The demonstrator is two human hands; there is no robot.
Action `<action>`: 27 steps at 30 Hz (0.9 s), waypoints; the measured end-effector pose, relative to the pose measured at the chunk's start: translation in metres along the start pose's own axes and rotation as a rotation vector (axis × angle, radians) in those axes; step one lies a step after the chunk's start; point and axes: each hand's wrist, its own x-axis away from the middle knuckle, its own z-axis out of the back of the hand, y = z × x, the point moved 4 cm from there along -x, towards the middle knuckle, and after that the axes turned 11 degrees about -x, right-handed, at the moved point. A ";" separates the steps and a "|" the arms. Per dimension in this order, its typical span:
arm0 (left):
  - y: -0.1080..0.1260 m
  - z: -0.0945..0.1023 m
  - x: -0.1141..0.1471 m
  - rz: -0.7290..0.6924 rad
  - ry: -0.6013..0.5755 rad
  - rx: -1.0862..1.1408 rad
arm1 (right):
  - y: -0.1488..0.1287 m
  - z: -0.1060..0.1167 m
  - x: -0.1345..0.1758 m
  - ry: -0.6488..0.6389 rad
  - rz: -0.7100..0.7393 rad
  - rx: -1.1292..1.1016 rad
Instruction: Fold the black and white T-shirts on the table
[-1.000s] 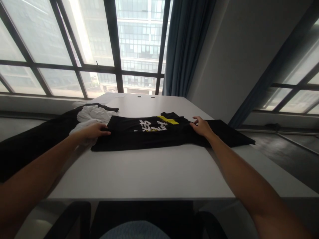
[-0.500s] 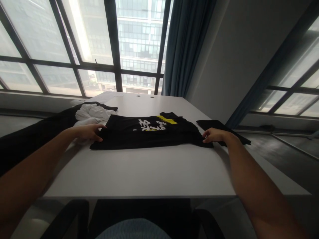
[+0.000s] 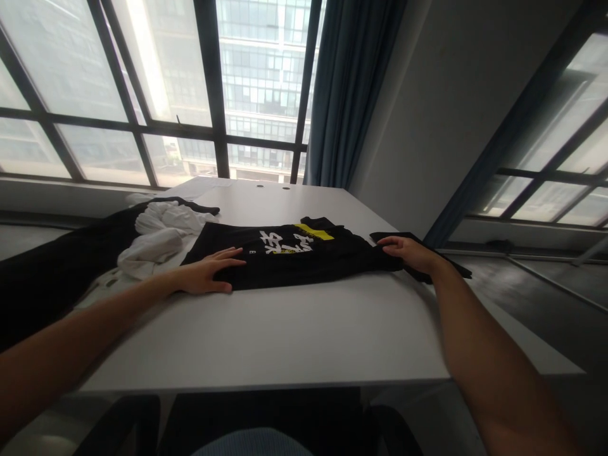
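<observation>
A black T-shirt (image 3: 313, 263) with white lettering and a yellow stripe lies folded lengthwise across the white table (image 3: 294, 335). My left hand (image 3: 209, 271) rests flat on its left end, fingers spread over the cloth. At the shirt's right end, my right hand (image 3: 411, 250) has its fingers closed on the edge, the thumb partly hidden. Just behind and under that wrist is a folded black cloth (image 3: 446, 263) near the table's right edge.
Left of the shirt sit crumpled white garments (image 3: 166, 221), with a long black garment (image 3: 61, 266) hanging over the table's left side. Windows (image 3: 266, 76) and a blue curtain (image 3: 351, 95) stand beyond the table. A chair armrest (image 3: 130, 424) is below the front edge.
My left hand has let go of the shirt's left corner and slid right, flattening onto the cloth. My right hand stays at the right end, slightly higher on its edge.
</observation>
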 end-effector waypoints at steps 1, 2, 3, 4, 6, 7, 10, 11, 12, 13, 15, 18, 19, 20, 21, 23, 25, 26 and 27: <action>-0.001 -0.004 0.000 0.008 -0.021 -0.009 | 0.003 0.001 -0.001 0.000 0.002 0.007; -0.003 -0.008 0.000 0.020 -0.039 -0.020 | 0.007 0.003 -0.002 0.000 -0.004 0.037; -0.005 -0.010 0.000 0.033 -0.054 -0.032 | 0.011 0.006 -0.003 0.001 -0.014 0.089; -0.007 -0.011 0.001 0.043 -0.068 -0.045 | 0.014 0.009 -0.005 0.000 -0.022 0.158; -0.010 -0.011 0.001 0.057 -0.095 -0.068 | 0.020 0.014 -0.009 0.003 -0.034 0.307; -0.011 -0.011 0.001 0.062 -0.107 -0.075 | 0.022 0.017 -0.011 0.002 -0.038 0.369; -0.010 -0.010 0.000 0.072 -0.124 -0.080 | 0.026 0.019 -0.015 -0.019 -0.076 0.485; -0.009 -0.009 0.000 0.074 -0.124 -0.078 | 0.027 0.017 -0.016 -0.038 -0.097 0.511; -0.008 -0.008 0.000 0.075 -0.124 -0.076 | 0.027 0.016 -0.016 -0.059 -0.114 0.535; -0.006 -0.008 -0.001 0.075 -0.124 -0.074 | 0.026 0.013 -0.016 -0.076 -0.126 0.556; -0.004 -0.005 -0.001 0.069 -0.121 -0.065 | 0.022 0.009 -0.015 -0.094 -0.127 0.575; -0.008 0.001 -0.001 0.083 -0.082 -0.028 | 0.013 0.003 -0.012 -0.078 -0.087 0.566; -0.013 0.005 0.000 0.111 -0.056 -0.011 | 0.010 0.001 -0.012 -0.065 -0.074 0.569; -0.019 0.008 0.001 0.153 -0.027 0.004 | 0.007 -0.002 -0.012 -0.052 -0.066 0.577; -0.027 0.012 0.003 0.208 0.002 0.018 | 0.005 -0.004 -0.013 -0.038 -0.061 0.588; -0.044 0.020 0.008 0.321 0.052 0.041 | 0.003 -0.009 -0.014 -0.017 -0.054 0.599; -0.062 0.026 0.015 0.401 0.079 0.066 | 0.003 -0.013 -0.015 0.006 -0.049 0.575; -0.069 0.028 0.018 0.426 0.085 0.081 | 0.003 -0.015 -0.016 0.016 -0.050 0.550; -0.076 0.030 0.022 0.445 0.087 0.096 | 0.005 -0.016 -0.017 0.024 -0.052 0.516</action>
